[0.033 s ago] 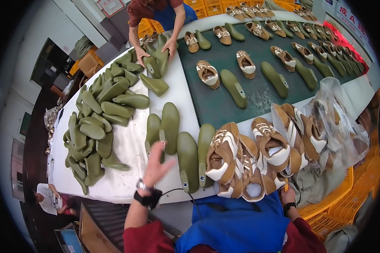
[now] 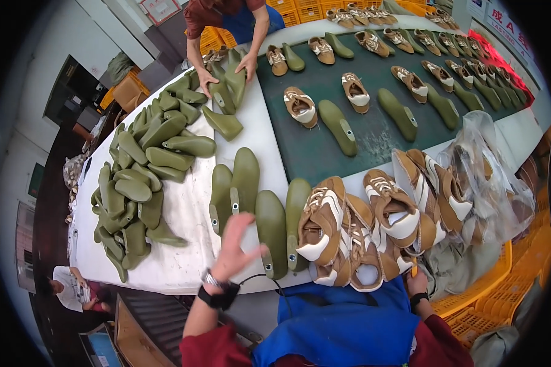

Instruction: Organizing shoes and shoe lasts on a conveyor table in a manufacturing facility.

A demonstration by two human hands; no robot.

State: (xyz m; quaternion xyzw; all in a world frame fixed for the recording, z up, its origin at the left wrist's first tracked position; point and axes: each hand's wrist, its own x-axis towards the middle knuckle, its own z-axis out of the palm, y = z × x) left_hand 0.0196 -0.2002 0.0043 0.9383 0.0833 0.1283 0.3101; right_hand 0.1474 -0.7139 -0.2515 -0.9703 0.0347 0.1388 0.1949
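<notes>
The left hand [image 2: 231, 249] reaches over the worktop's [image 2: 180, 269] near edge from a forearm slanting up from below, its palm raised and fingers spread. Its grip is wide and has hold of nothing; the fingertips overlap the closest lasts in view, so I cannot tell whether they touch. The right hand [image 2: 417, 285] is low at the near edge, just beneath the heaped brown-and-white shoes [image 2: 398, 208]; how far its grip is closed, and on what, I cannot tell.

Four green lasts [image 2: 270, 229] lie by the middle of the near edge, toes toward the far edge, just left of those shoes. A pile of lasts [image 2: 134, 186] along the left edge overlaps too much to count. At the far edge, one co-worker's two hands [image 2: 246, 66] are on lasts, with one loose last [image 2: 222, 124] near them
</notes>
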